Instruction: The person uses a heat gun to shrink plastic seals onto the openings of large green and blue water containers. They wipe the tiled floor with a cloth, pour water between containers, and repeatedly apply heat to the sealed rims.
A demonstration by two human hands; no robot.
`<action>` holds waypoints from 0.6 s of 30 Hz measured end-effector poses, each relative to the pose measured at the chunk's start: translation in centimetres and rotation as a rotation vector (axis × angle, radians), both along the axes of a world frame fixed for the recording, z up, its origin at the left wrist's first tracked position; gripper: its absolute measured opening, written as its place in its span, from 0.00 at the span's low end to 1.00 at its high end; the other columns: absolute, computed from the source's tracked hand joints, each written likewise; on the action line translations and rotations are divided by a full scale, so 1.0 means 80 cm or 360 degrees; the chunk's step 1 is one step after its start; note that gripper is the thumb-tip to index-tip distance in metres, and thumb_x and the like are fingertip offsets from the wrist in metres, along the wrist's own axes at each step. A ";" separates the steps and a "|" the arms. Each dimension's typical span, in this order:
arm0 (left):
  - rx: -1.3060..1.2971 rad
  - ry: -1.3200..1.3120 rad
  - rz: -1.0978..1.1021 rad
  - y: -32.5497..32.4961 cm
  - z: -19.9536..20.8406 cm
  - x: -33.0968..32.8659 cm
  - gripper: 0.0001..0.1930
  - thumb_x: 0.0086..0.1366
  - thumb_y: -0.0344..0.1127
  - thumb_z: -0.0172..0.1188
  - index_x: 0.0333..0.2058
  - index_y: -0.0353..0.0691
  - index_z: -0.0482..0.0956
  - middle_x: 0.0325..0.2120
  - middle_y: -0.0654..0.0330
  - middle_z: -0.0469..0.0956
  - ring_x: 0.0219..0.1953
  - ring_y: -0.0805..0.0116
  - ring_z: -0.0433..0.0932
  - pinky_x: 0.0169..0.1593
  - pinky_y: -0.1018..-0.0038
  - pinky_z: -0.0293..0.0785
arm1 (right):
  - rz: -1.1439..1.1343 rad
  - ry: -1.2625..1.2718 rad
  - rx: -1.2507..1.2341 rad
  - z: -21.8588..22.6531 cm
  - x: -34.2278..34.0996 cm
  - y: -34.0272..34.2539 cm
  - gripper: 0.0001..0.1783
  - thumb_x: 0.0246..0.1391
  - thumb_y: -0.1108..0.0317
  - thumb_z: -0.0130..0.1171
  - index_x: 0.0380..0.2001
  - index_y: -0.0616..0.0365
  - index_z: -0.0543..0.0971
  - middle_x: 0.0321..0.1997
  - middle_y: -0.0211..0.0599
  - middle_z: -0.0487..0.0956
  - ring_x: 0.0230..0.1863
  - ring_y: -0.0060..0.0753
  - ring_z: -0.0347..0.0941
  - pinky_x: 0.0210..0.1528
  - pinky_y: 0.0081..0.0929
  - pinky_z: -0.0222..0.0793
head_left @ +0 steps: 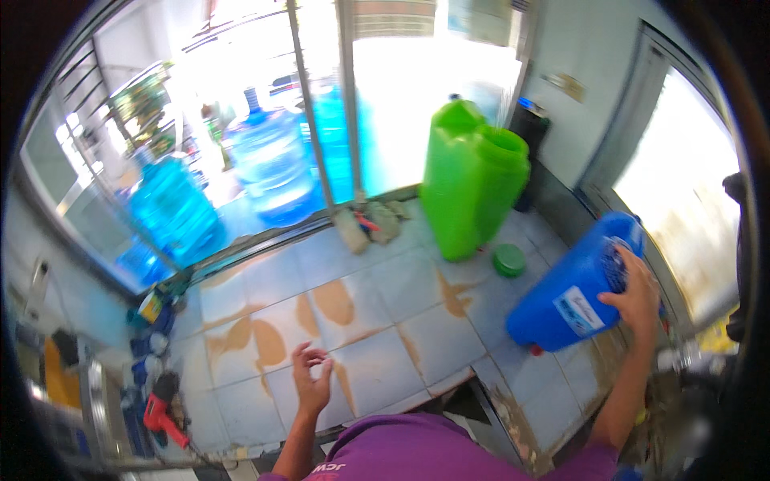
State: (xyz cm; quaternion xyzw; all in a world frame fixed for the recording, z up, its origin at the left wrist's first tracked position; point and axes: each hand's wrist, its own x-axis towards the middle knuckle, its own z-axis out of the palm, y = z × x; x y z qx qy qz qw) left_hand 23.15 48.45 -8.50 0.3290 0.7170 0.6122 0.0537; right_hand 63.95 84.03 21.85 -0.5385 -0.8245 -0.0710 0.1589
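A tall blue plastic water container point(553, 301) stands on the tiled counter at the right, leaning in this view, with a pale label on its side. My right hand point(638, 293) is closed around the round dark blue cap or mouth point(616, 266) at its top; I cannot tell which it is. Over the counter, my left hand point(311, 381) hangs with fingers loosely bent and apart, holding nothing. Between the green container and the blue one lies a green round cap point(508, 260). A small red tap or plug point(536, 350) shows low on the blue container.
An uncapped green container point(473, 180) stands at the back by the window. Large blue water bottles point(269, 164) are behind the glass. Stones or rags point(365, 224) sit at the window frame. A red heat gun point(163, 410) lies at left. Brown stains point(269, 342) mark the tiles point(385, 289).
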 end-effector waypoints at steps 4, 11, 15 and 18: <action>0.0054 -0.0071 -0.0043 0.012 0.013 0.009 0.28 0.63 0.25 0.65 0.59 0.38 0.66 0.38 0.56 0.81 0.42 0.67 0.80 0.47 0.70 0.76 | -0.0140 0.0034 0.0049 -0.024 0.033 0.094 0.53 0.31 0.69 0.81 0.66 0.49 0.71 0.69 0.40 0.73 0.68 0.47 0.70 0.68 0.45 0.67; 0.0056 -0.0128 -0.0037 0.020 0.016 0.027 0.28 0.62 0.24 0.66 0.59 0.38 0.65 0.39 0.56 0.82 0.42 0.67 0.80 0.48 0.69 0.76 | 0.0028 0.0163 0.0206 -0.049 0.086 0.220 0.47 0.34 0.66 0.81 0.62 0.50 0.72 0.62 0.43 0.78 0.61 0.53 0.75 0.62 0.46 0.70; 0.0040 -0.0153 -0.0029 0.019 0.010 0.032 0.29 0.62 0.24 0.66 0.59 0.38 0.65 0.39 0.56 0.82 0.42 0.67 0.80 0.48 0.69 0.75 | 0.0044 0.0134 0.0213 -0.050 0.090 0.238 0.47 0.33 0.67 0.81 0.61 0.51 0.71 0.59 0.45 0.78 0.58 0.54 0.75 0.60 0.47 0.71; 0.0057 -0.0158 -0.0023 0.017 0.013 0.034 0.28 0.62 0.25 0.66 0.59 0.38 0.66 0.39 0.56 0.82 0.42 0.67 0.80 0.48 0.69 0.76 | -0.0056 0.0126 0.0170 -0.045 0.065 0.219 0.47 0.33 0.68 0.81 0.61 0.51 0.71 0.61 0.46 0.77 0.60 0.55 0.74 0.61 0.48 0.70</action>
